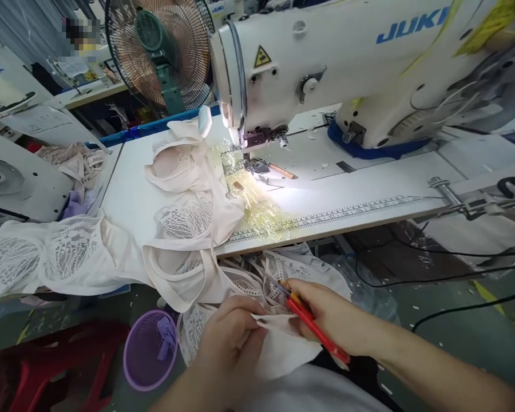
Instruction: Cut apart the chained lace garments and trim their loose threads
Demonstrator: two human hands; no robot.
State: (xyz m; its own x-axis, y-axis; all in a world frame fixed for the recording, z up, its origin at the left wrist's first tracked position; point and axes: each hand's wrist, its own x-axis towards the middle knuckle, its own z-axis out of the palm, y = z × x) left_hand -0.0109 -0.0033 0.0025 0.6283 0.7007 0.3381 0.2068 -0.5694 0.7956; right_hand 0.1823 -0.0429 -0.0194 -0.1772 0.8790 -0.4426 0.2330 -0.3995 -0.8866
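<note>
White JUKI sewing machine (pixel 347 63) fills the top, sitting on a white table (pixel 369 194) with a ruler strip along its front edge. A string of pale lace bra cups (pixel 184 229) trails over the table's near edge and down toward the lap, where it reaches the hands. Standing fan (pixel 163 51) behind the table, red stool (pixel 60 355) and purple bin (pixel 148 349) on the floor left of the hands. Cream fabric piece (pixel 283 349) sits low centre, between both hands. Left hand (pixel 229 337) comes up from below, fingers curled, pinching the fabric's top edge. Right hand (pixel 332 317) reaches in from the right, closed around red-handled snips (pixel 317 330) — tip points up-left, over the lace just above the pinch
</note>
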